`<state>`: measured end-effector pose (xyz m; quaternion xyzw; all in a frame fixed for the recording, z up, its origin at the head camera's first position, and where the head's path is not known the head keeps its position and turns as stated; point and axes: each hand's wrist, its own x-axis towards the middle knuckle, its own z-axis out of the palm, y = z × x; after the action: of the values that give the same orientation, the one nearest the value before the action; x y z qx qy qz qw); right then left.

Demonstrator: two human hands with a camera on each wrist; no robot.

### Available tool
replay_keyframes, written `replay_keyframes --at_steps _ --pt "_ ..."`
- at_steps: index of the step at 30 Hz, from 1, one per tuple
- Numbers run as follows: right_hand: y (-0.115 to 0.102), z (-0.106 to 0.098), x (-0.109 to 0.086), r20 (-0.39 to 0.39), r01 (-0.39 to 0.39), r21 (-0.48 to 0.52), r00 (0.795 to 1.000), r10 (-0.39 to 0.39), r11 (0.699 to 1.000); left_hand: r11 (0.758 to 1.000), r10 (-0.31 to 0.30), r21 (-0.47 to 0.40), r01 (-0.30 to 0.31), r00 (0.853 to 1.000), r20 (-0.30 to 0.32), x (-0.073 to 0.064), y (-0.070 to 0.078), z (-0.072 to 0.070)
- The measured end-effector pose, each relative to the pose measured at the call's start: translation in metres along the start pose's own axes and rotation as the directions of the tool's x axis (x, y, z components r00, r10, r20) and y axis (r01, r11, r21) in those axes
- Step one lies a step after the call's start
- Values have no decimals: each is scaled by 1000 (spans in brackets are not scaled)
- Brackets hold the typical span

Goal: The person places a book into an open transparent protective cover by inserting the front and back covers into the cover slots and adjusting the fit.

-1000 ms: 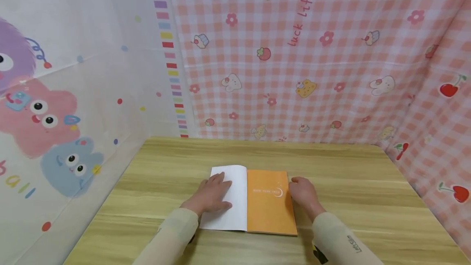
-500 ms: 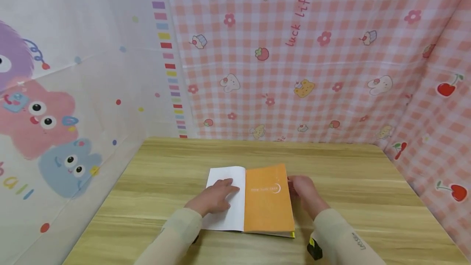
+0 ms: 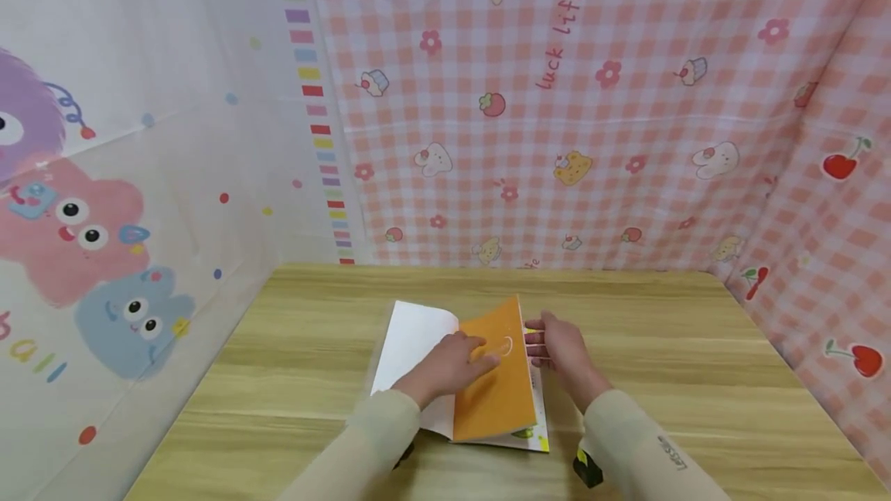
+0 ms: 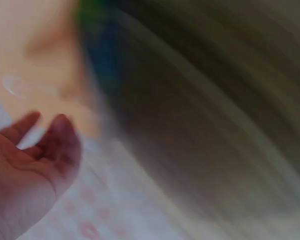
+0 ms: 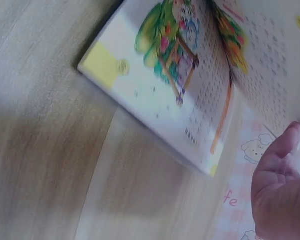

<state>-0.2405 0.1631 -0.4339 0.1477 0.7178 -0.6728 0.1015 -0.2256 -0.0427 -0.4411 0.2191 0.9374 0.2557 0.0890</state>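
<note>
An open picture book lies on the table, white page on the left and an orange page on the right. That orange page and leaves beneath it stand lifted off a printed page, which shows a colourful drawing and text. My left hand reaches over the orange page near the spine, fingers spread and loosely bent; the left wrist view is blurred. At the lifted leaves' outer edge is my right hand, fingers extended toward the book, a fingertip touching the leaves in the right wrist view.
The wood-grain table runs out on both sides of the book. A pink checked cloth hangs behind it, and a white cartoon cloth on the left. A dark device sits under the right wrist.
The orange page has risen from flat and tilted leftward with leaves under it, baring the printed page. My left hand moved right, from the white page to the orange one. My right hand moved slightly left.
</note>
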Motion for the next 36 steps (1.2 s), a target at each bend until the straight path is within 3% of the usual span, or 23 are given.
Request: replay_keyframes --at_steps 2,4,8,13,16,20,24,27,32,36 --pt "-1 -1 -1 11 15 -1 1000 -15 1000 991 -84 -98 86 996 26 3 19 2" --pt "-2 -1 -2 30 27 -6 999 -27 1000 978 -150 -139 154 988 39 5 35 7" --pt "-1 -1 -2 73 45 -17 996 -44 999 972 -201 -121 201 980 8 10 50 17" --pt "1 2 0 79 76 -12 994 -75 997 979 -181 -108 170 979 -98 12 48 23" --pt "4 3 0 5 81 -31 997 -81 996 980 -163 -135 143 975 -150 11 41 20" --pt "12 -1 0 -100 28 -97 994 -38 995 966 -137 -244 84 969 -207 6 34 8" --pt "21 -5 4 -84 -42 -168 996 28 985 943 -118 -333 25 958 -262 1 32 -5" --pt "25 -4 8 -67 -72 -193 996 60 979 939 -133 -342 33 953 -273 -1 30 -10" --pt "30 -3 11 -74 -66 -203 996 52 977 943 -154 -328 54 946 -286 -2 26 -12" --pt "29 -4 9 -82 -39 -253 996 18 967 944 -147 -328 35 935 -322 -2 24 -13"
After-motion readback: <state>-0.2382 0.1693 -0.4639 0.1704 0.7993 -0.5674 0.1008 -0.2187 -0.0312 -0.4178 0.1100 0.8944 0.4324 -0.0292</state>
